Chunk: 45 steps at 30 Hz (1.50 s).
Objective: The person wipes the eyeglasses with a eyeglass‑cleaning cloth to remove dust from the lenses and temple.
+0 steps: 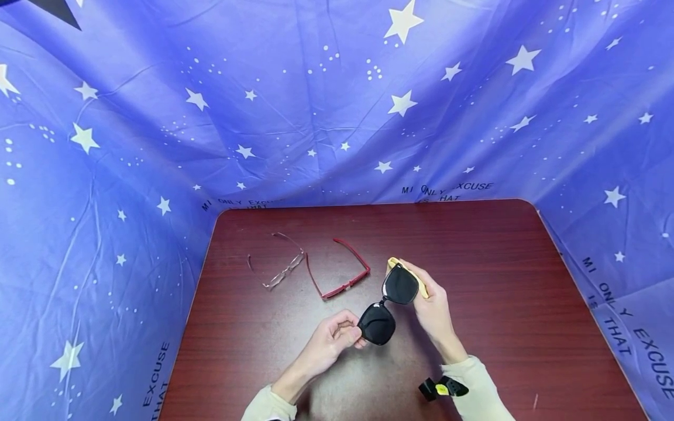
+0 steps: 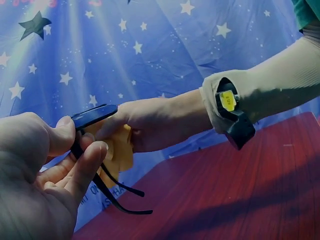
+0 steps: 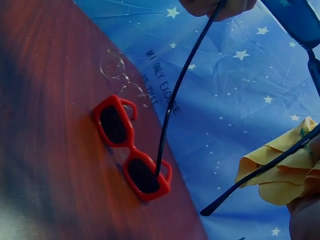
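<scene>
Black sunglasses [image 1: 377, 323] are held up above the table between both hands, their dark lenses facing the head camera. My left hand [image 1: 332, 341] pinches them at the lower-left lens edge, thumb against fingers, as the left wrist view also shows. My right hand [image 1: 434, 301] holds a yellow cloth [image 3: 277, 165] against the other lens; the sunglasses hide part of its fingers. Both thin black temples [image 2: 117, 200] are unfolded and hang down in the left wrist view. Red-framed sunglasses [image 3: 131, 150] lie on the table beyond the hands.
Clear-framed glasses [image 1: 284, 272] lie left of the red pair with their temples spread. The dark red wooden table [image 1: 489, 251] has rounded far corners. A blue star-patterned curtain [image 1: 316, 105] surrounds it at the back and sides. A black device [image 1: 443, 387] sits on the right wrist.
</scene>
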{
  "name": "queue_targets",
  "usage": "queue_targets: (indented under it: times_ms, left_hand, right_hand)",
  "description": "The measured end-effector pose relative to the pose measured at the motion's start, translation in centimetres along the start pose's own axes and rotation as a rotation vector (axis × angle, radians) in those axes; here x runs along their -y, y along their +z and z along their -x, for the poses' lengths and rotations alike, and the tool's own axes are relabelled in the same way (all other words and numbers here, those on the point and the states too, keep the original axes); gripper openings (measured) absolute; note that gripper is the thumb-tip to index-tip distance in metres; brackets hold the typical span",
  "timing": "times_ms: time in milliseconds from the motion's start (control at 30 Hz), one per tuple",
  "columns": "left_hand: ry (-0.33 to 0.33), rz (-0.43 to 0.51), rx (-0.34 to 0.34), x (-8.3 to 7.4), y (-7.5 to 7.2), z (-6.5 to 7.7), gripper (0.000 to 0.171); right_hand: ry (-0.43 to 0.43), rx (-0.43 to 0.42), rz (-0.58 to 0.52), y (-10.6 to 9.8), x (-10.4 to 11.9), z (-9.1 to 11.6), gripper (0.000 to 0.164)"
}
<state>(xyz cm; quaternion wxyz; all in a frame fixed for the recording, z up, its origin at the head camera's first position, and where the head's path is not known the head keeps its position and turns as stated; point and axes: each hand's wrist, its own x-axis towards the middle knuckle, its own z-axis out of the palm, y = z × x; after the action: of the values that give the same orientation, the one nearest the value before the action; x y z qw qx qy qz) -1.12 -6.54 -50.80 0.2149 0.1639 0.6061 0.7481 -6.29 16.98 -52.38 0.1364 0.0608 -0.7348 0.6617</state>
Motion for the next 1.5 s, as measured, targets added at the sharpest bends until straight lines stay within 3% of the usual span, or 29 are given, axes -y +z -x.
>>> queue_targets:
  times_ms: [200, 367, 600, 900, 1000, 1267, 1400, 1500]
  left_hand:
    - [-0.01, -0.01, -0.035, 0.0, -0.2, 0.1, 0.024]
    - [-0.018, 0.002, -0.049, 0.0, -0.3, 0.0, 0.024]
    - [-0.035, 0.012, -0.061, -0.1, -0.3, -0.1, 0.026]
    - [-0.021, 0.027, -0.045, -0.2, -0.2, -0.2, 0.029]
    - [-0.015, 0.032, -0.042, -0.2, -0.2, -0.3, 0.03]
    - [-0.023, 0.048, -0.053, 0.0, -0.3, -0.1, 0.028]
    - [-0.025, 0.047, -0.058, -0.1, -0.3, -0.1, 0.027]
    - [-0.018, 0.037, -0.057, -0.2, -0.2, -0.2, 0.027]
  right_hand:
    - [0.128, -0.026, 0.06, 0.5, -1.2, 1.0, 0.033]
    - [0.251, 0.004, 0.086, 0.7, -1.7, 1.8, 0.028]
    - [0.185, -0.028, 0.152, 0.5, -0.6, 1.0, 0.031]
    - [0.027, -0.012, -0.019, 0.3, 1.1, -0.5, 0.033]
    - [0.047, -0.016, -0.001, 0.3, 0.8, -0.3, 0.034]
    - [0.247, -0.027, 0.188, 0.9, -1.0, 1.5, 0.03]
    - [0.262, -0.012, 0.265, 1.1, -1.3, 1.7, 0.032]
    - [0.242, -0.02, 0.228, 0.9, -0.8, 1.3, 0.031]
